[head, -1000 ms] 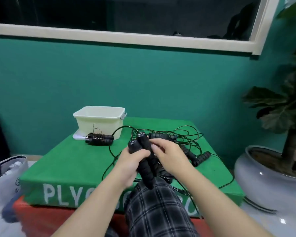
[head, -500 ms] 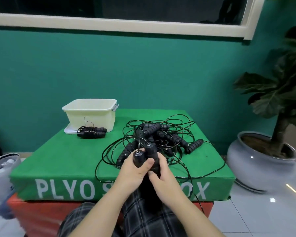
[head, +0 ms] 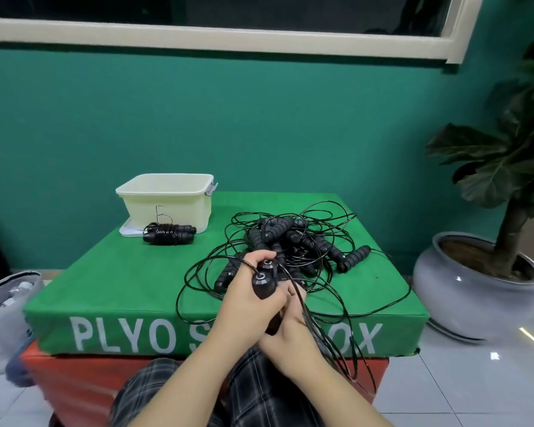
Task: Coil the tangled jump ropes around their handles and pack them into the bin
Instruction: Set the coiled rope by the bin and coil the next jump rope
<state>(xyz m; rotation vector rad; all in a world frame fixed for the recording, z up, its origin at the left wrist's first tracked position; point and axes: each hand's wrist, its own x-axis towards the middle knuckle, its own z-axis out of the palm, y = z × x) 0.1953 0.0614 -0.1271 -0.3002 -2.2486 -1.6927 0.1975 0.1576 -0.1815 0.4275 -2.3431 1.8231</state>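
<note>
The left hand [head: 247, 298] is wrapped around a pair of black jump-rope handles [head: 264, 280] held side by side, their cord ends pointing up and away toward 12 o'clock, with a thin black cord [head: 198, 266] looped over its index finger. The right hand [head: 290, 334] sits against it at 4 o'clock, fingers curled around the lower part of the same handles and a bundle of cord strands that trail down past the front edge of the surface [head: 121, 282], a green plyo box with white lettering stacked on a red one [head: 74, 383].

Beyond the hands, at 12 to 1 o'clock, the tangled jump ropes [head: 290, 238] lie in a heap on the green top, ribbed black handles crossing one another inside wide loose loops of cord. At 10 o'clock, near the far left corner, a cream plastic bin [head: 167, 198] stands on its lid, and touching its front wall lies one coiled jump rope [head: 168, 234], cord wound round its paired handles.

A potted plant in a grey ceramic pot [head: 463, 291] stands on the tiled floor at 3 o'clock, and a white bag [head: 3, 318] at 9 o'clock. Plaid trousers [head: 253, 392] show at 6 o'clock.
</note>
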